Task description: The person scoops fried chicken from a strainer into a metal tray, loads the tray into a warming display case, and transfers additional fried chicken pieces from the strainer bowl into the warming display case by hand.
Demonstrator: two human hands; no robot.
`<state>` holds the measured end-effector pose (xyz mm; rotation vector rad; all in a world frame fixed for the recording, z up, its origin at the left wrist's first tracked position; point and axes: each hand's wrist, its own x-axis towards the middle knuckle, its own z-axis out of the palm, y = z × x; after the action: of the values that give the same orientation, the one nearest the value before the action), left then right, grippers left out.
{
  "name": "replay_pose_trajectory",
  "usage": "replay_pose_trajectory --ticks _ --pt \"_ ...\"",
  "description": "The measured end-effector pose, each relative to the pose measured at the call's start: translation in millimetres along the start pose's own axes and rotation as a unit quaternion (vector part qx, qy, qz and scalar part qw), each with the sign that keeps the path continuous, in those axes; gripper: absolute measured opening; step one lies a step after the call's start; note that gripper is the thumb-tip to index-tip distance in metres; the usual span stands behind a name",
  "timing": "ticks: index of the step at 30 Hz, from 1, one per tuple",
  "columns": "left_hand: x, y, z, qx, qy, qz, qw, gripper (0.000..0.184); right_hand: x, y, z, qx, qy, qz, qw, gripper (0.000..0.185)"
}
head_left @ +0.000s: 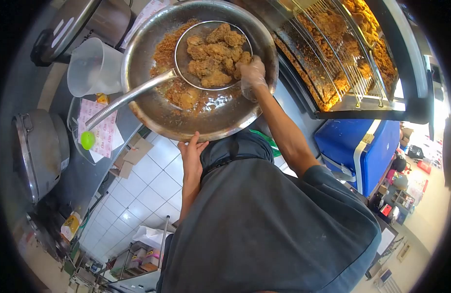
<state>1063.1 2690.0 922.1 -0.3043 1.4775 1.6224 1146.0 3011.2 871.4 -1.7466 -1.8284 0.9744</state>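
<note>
A wide metal bowl (220,122) holds loose brown crumbs (169,49). Inside it sits a round wire strainer (175,53) piled with pieces of fried chicken (211,61); its long metal handle (133,95) slants over the bowl's left rim to a green end. My right hand (252,75), in a clear plastic glove, reaches in at the strainer's right side, fingers closed round a piece of chicken. Bare and with fingers apart, my left hand (190,154) touches the bowl's near rim from outside.
A glass-sided warmer (328,53) with fried chicken on wire racks stands at right, above a blue cooler box (355,151). On the left are a clear plastic jug (93,68), printed paper (98,122) and a large metal pot (42,151). White floor tiles (147,171) show below.
</note>
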Motion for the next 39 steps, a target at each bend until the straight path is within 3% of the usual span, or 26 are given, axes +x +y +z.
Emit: replay_pose_trajectory --ticks 3,7,14,20,23,26,28,30,31,33,34,35,39 --pt "0.9 -2.3 -1.8 0.009 -0.004 0.001 1.000 0.049 -3.9 -9.2 -6.0 -0.110 -0.006 -0.042 0.993 0.066" --pt "5.8 -4.0 -8.3 0.023 -0.007 -0.013 1.000 0.055 -21.7 -32.4 -9.8 -0.078 -0.007 -0.024 0.997 0.069" --pt "13.6 -2.5 -14.3 0.023 -0.064 -0.022 0.997 0.054 -18.4 -16.6 26.4 -0.054 0.063 -0.077 0.994 0.062" --pt "13.8 -7.7 -18.3 0.022 -0.044 -0.026 0.998 0.053 -21.4 -31.7 0.1 0.155 0.043 0.043 0.986 0.066" --pt "6.8 -4.4 -9.3 0.023 -0.005 -0.022 0.999 0.053 -15.4 -29.9 -0.1 0.145 0.050 0.016 0.988 0.073" --pt "-9.8 6.4 3.0 0.021 0.001 -0.009 1.000 0.048 -22.3 -48.2 -20.5 0.190 -0.047 -0.016 0.981 0.071" --pt "-10.7 7.9 4.4 0.014 -0.002 -0.005 1.000 0.044 -24.5 -52.0 -43.6 0.095 0.028 -0.139 0.985 0.063" --pt "-13.3 6.6 3.2 0.001 0.007 -0.014 1.000 0.041 -26.4 -71.5 -93.0 0.176 0.067 -0.156 0.970 0.050" --pt "-14.8 8.0 5.2 -0.009 0.011 -0.017 1.000 0.040 -23.1 -81.0 -128.8 0.042 0.140 -0.232 0.962 0.047" --pt "-9.2 -1.1 0.6 0.006 0.028 -0.020 0.999 0.038 23.8 -46.9 -174.8 -0.115 0.322 -0.373 0.863 0.044" --pt "-8.0 -2.4 0.8 0.005 0.036 -0.018 0.999 0.038 18.4 -61.0 -192.1 -0.152 0.322 -0.297 0.886 0.049" --pt "-6.9 -3.0 3.2 0.002 0.044 -0.016 0.999 0.038 32.5 -49.5 -205.1 -0.275 0.388 -0.318 0.820 0.055" --pt "-10.1 1.1 5.1 0.013 0.052 -0.008 0.999 0.038 58.9 -20.7 -231.1 -0.265 0.270 -0.310 0.872 0.064"
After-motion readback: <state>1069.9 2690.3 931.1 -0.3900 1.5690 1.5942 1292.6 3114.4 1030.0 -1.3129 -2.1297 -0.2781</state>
